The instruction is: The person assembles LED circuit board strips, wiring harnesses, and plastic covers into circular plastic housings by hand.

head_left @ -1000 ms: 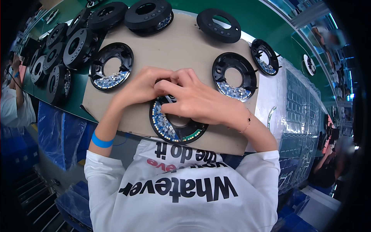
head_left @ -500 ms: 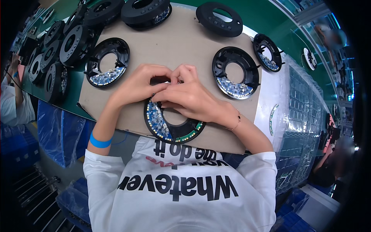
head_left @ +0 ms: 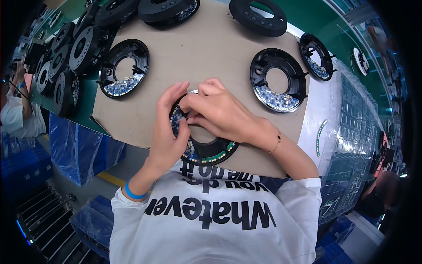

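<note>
Black ring housing (head_left: 205,149) with components, at the near edge of a cardboard sheet (head_left: 167,57). Inside it, a blue circuit board (head_left: 190,152) occupies the left side; a green light strip (head_left: 220,155) curves along the lower right. The left hand (head_left: 169,125) stands along the housing's left side, fingers extended and parted from the thumb, which lies over the board. The right hand (head_left: 224,112) is bent over the upper part, fingertips drawn together beside the left thumb; whether they pinch anything cannot be told. The step in hand appears to be fine fingertip work at the board's upper end; the next move seems to call for a steady housing and light pressure near the components. Farther out, a left ring (head_left: 138,53) and a right ring (head_left: 292,72) lie open; dark covers (head_left: 259,22) rest beyond.
</note>
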### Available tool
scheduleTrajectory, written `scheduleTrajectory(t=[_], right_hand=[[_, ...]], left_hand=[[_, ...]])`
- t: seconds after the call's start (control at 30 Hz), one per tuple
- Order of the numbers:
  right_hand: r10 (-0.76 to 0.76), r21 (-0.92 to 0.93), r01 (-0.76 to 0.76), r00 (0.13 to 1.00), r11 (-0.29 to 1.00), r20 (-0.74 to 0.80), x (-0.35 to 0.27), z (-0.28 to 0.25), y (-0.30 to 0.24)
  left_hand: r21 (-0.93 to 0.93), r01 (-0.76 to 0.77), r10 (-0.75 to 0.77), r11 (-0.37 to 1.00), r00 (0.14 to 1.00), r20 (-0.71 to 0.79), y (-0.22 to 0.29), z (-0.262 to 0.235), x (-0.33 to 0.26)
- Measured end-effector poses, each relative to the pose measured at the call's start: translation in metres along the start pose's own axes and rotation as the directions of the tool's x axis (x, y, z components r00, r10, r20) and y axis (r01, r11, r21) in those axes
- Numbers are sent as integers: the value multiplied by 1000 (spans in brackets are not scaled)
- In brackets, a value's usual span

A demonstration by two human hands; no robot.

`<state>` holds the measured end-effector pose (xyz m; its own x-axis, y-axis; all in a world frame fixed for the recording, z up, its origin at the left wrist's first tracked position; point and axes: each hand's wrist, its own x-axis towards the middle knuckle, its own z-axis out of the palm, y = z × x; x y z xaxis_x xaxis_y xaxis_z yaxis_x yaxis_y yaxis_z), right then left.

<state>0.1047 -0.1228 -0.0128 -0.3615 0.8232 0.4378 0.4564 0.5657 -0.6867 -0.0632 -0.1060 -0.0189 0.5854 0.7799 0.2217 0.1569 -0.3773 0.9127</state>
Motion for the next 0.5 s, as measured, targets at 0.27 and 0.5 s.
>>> scheduleTrajectory(t=[0.27, 0.5], right_hand=[[3, -24, -4, 1000, 1000, -9, 1, 0, -3], [79, 74, -84, 994, 994, 69, 3, -6, -5]], left_hand=[[-118, 52, -47, 992, 998, 47, -3, -5, 11], [-103, 65, -58, 993, 996, 72, 0, -5, 13]])
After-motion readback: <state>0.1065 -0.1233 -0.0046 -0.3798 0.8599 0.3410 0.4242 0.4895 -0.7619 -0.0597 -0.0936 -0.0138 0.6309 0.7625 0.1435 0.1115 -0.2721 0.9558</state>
